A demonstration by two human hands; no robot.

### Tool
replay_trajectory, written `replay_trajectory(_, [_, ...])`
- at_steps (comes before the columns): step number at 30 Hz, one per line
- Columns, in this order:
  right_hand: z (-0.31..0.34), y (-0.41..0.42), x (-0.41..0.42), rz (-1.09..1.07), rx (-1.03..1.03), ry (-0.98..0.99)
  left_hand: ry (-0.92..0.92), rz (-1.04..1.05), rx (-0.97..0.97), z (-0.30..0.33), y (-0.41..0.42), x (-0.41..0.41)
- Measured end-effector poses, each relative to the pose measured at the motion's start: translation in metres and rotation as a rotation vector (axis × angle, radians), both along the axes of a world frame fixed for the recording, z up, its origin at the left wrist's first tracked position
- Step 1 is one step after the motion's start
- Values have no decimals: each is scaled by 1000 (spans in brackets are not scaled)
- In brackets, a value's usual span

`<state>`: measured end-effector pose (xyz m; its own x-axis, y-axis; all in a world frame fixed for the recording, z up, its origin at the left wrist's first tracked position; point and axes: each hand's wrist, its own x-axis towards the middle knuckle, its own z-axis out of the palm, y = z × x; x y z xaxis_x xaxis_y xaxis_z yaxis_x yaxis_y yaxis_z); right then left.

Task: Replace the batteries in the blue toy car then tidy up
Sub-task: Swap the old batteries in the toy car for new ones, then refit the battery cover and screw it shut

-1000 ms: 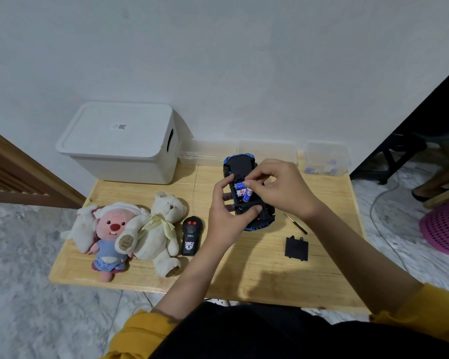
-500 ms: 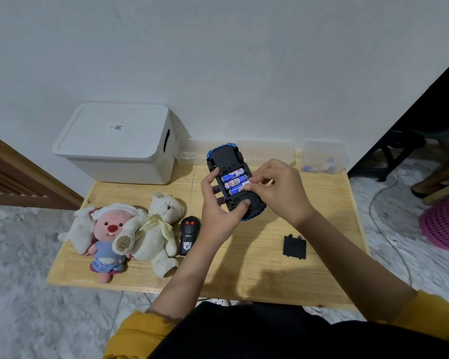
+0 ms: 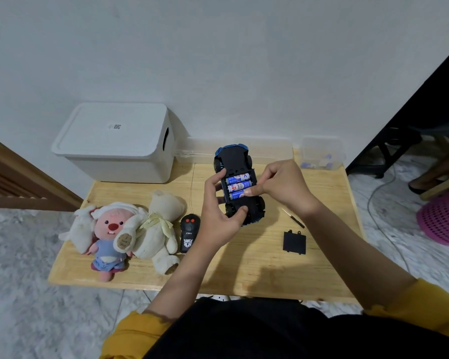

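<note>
On the far left of the wooden table (image 3: 257, 260) a white lidded storage bin (image 3: 114, 143) stands against the wall. In front of it lie a pink plush toy (image 3: 109, 234) and a cream teddy bear (image 3: 158, 229), touching side by side. Just beside the bear lies a black remote control (image 3: 189, 233) with two red buttons.

The person's left hand (image 3: 218, 213) grips the blue toy car (image 3: 240, 185), which is held upside down above the table's middle, thumb curled round its near end and fingers wrapped along its left flank. Three blue-and-white batteries (image 3: 237, 186) sit side by side in the open compartment of the black underside. The right hand (image 3: 283, 185) has its fingers curled, and its thumb presses on the right end of the nearest battery.

Right of the car a thin screwdriver (image 3: 293, 218) lies on the table, and near it, closer to the person, the black battery cover (image 3: 294, 242) lies flat. At the far right corner stands a clear plastic container (image 3: 322, 154) with small blue and white items inside.
</note>
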<state>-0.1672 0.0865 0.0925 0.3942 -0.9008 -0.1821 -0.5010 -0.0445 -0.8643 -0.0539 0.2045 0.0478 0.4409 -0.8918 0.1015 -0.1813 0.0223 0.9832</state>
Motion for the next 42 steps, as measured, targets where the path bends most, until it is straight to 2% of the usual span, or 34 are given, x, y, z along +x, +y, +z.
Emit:
replay_trajectory(6, [-23,8,-11,11,83,30,-1,-112,113,-15,13,-2])
replay_trajectory(9, [-42,24,-21,-14,42,-12,14,-121,162,-20,10,0])
replay_trajectory(13, [-73,44,-46,-165,-49,-93,64,-91,236,-30,12,-2])
replay_trajectory(15, [-90,51,-67,-222,-103,23,85,-79,277,-38,15,-3])
replay_trajectory(21, [-137,68,-119,-301,-48,307,78,-110,339,-52,21,-6])
replay_trajectory(30, [-154,60,-125,-189,31,472,52,-153,343,-46,21,-16])
replay_trajectory(34, [-151,58,-124,-229,38,410,44,-155,352,-46,22,-14])
replay_trajectory(42, [-144,55,-115,-328,151,129,61,-157,376,-52,20,-10])
